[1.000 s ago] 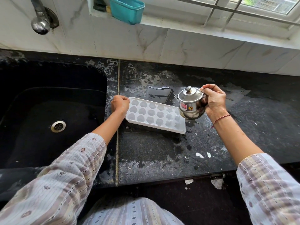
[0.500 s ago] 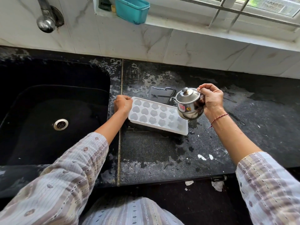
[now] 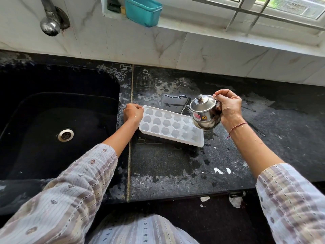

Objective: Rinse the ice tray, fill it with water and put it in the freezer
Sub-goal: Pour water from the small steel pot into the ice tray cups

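A white ice tray (image 3: 169, 125) with heart-shaped cups lies on the wet black counter (image 3: 175, 166), just right of the sink. My left hand (image 3: 132, 114) grips its left end. My right hand (image 3: 228, 108) holds a small lidded steel pot (image 3: 204, 111) by its handle, tilted left above the tray's far right corner. A thin stream of water runs from its spout down by the tray's far edge. Several cups on the right look filled and glossy.
The black sink (image 3: 58, 120) with its steel drain (image 3: 65, 135) is at the left, the tap (image 3: 50, 23) above it. A teal tub (image 3: 143, 11) sits on the window sill. A puddle (image 3: 174, 101) lies behind the tray. Paper scraps lie near the counter's front edge.
The pot has shifted slightly left over the tray's right end and stays tilted. My left hand keeps its hold on the tray. The camera has moved a little.
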Demonstrator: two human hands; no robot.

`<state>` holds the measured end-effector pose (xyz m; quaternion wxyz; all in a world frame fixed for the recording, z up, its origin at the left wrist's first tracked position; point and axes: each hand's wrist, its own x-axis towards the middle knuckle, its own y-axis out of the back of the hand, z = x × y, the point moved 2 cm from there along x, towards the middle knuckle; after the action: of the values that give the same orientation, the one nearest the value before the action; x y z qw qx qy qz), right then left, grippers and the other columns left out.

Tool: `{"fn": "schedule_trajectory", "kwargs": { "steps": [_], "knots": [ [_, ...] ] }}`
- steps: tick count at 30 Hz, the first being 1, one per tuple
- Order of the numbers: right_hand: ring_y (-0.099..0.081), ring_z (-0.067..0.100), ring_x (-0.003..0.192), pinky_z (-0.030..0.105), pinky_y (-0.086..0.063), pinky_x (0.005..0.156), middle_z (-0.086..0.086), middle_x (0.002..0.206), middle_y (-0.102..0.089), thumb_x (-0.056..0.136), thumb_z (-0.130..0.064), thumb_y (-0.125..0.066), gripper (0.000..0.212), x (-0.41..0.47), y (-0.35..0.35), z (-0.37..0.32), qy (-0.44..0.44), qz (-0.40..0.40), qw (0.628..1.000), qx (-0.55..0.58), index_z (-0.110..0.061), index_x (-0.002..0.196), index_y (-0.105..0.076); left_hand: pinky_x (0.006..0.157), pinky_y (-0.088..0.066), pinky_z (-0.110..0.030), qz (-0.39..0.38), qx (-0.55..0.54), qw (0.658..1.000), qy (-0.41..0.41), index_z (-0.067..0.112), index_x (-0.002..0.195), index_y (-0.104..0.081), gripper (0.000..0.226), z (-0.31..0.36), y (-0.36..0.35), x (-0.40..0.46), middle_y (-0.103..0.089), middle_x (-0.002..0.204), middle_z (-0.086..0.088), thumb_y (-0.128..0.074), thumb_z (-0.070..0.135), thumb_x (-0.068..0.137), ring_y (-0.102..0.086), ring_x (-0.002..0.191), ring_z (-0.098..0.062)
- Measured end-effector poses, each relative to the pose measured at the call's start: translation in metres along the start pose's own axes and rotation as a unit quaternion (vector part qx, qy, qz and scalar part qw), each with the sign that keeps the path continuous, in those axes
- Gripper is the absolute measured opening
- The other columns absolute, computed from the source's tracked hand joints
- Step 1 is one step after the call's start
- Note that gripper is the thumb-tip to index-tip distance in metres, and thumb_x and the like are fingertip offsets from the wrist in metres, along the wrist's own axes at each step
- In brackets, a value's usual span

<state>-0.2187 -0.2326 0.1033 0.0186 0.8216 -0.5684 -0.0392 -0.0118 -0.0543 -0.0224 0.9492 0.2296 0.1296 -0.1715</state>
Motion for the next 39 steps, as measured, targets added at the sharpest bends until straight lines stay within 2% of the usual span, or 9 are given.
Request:
{"fn": "schedule_trajectory", "kwargs": {
  "steps": [8,12,14,19,25,28,35,39],
  "knots": [
    [-0.054,0.009,0.074,0.021,-0.046,0.065,-0.005,0.068,-0.06,0.084,0.006,-0.054,0.03,0.001,-0.001,0.001,0.007,-0.006,1.0,-0.013,-0.018,0.065,-0.06,0.088,-0.055,-0.038,0.0,0.002,1.0,0.001,0.02,0.079,-0.069,0.012,0.001,0.001,-0.001,-0.07,0.109,-0.006,-0.061,0.017,0.088,-0.064,0.101,-0.026],
    [-0.055,0.011,0.07,0.02,-0.046,0.061,-0.013,0.053,-0.061,0.079,0.01,-0.055,0.039,0.006,-0.002,0.003,0.005,-0.006,1.0,0.007,-0.022,0.057,-0.063,0.084,-0.05,-0.029,0.007,0.004,1.0,-0.003,0.012,0.092,-0.073,0.014,0.002,0.001,-0.001,-0.069,0.112,-0.006,-0.06,0.015,0.089,-0.062,0.106,-0.025],
    [-0.055,0.013,0.072,0.022,-0.046,0.064,-0.012,0.054,-0.062,0.079,0.009,-0.056,0.043,0.007,-0.001,0.004,0.004,-0.007,1.0,0.001,-0.023,0.052,-0.064,0.084,-0.049,-0.029,0.008,0.007,1.0,-0.007,0.012,0.093,-0.074,0.015,0.002,0.001,-0.002,-0.069,0.112,-0.006,-0.06,0.015,0.089,-0.062,0.107,-0.025],
    [-0.055,0.011,0.07,0.02,-0.047,0.064,-0.009,0.06,-0.061,0.08,0.01,-0.054,0.035,0.005,-0.002,0.003,0.011,-0.013,1.0,-0.002,-0.019,0.06,-0.061,0.082,-0.049,-0.028,0.007,0.011,1.0,-0.01,0.011,0.093,-0.073,0.015,0.002,0.001,-0.002,-0.069,0.113,-0.007,-0.06,0.016,0.089,-0.062,0.107,-0.025],
    [-0.055,0.012,0.072,0.019,-0.046,0.062,-0.006,0.063,-0.061,0.081,0.008,-0.055,0.038,0.008,-0.001,0.005,0.018,-0.014,1.0,-0.01,-0.022,0.058,-0.062,0.082,-0.05,-0.029,0.009,0.011,1.0,-0.009,0.012,0.095,-0.073,0.015,0.003,0.001,-0.003,-0.068,0.115,-0.006,-0.06,0.015,0.089,-0.062,0.107,-0.026],
    [-0.056,0.012,0.071,0.017,-0.046,0.059,-0.009,0.06,-0.062,0.081,0.007,-0.056,0.04,0.009,0.0,0.005,0.02,-0.013,1.0,-0.01,-0.023,0.055,-0.063,0.084,-0.052,-0.031,0.009,0.011,1.0,-0.008,0.012,0.094,-0.073,0.015,0.003,0.001,-0.002,-0.069,0.114,-0.007,-0.06,0.016,0.089,-0.063,0.107,-0.026],
    [-0.056,0.011,0.071,0.02,-0.046,0.063,-0.01,0.059,-0.061,0.081,0.007,-0.056,0.038,0.01,0.0,0.006,0.022,-0.01,1.0,-0.016,-0.023,0.058,-0.063,0.086,-0.052,-0.032,0.01,0.009,1.0,-0.006,0.012,0.096,-0.073,0.015,0.003,0.001,-0.002,-0.068,0.115,-0.007,-0.06,0.016,0.089,-0.062,0.107,-0.026],
    [-0.054,0.009,0.067,0.014,-0.045,0.054,-0.007,0.062,-0.062,0.081,0.006,-0.056,0.039,0.01,-0.001,0.006,0.023,-0.014,0.999,-0.017,-0.023,0.057,-0.063,0.085,-0.054,-0.032,0.008,0.007,1.0,-0.007,0.012,0.093,-0.073,0.014,0.002,0.001,-0.002,-0.069,0.112,-0.007,-0.06,0.015,0.089,-0.064,0.105,-0.026]
  ]
}}
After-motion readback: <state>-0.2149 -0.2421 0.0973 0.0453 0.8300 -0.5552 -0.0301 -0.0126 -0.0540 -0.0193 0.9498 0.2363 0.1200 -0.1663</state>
